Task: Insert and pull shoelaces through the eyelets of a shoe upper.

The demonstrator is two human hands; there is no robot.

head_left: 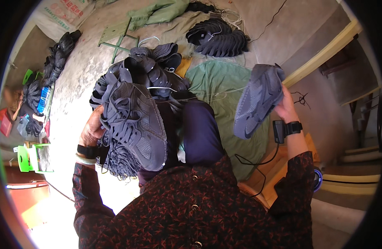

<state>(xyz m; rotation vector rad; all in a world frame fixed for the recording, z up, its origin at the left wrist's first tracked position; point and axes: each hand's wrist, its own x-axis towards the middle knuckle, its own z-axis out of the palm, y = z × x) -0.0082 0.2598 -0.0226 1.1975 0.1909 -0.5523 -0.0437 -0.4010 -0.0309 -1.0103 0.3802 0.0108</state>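
My left hand (pixel 91 128) grips a bundle of dark grey knitted shoe uppers (pixel 135 124) with loose laces hanging below it, held over my left knee. My right hand (pixel 285 108) holds up a single dark grey shoe upper (pixel 257 99) at the right, its outer side toward me. Both wrists wear black bands, and a small black device (pixel 279 131) with a cable hangs at the right wrist. My lap in dark blue trousers (pixel 199 133) lies between the two hands.
A heap of dark uppers (pixel 157 66) lies ahead of my knees on a green cloth (pixel 218 83). Another stack (pixel 218 39) sits farther back. A green folding stool (pixel 116 35), more dark bundles (pixel 60 56) at left, and wooden steps (pixel 344 54) at right.
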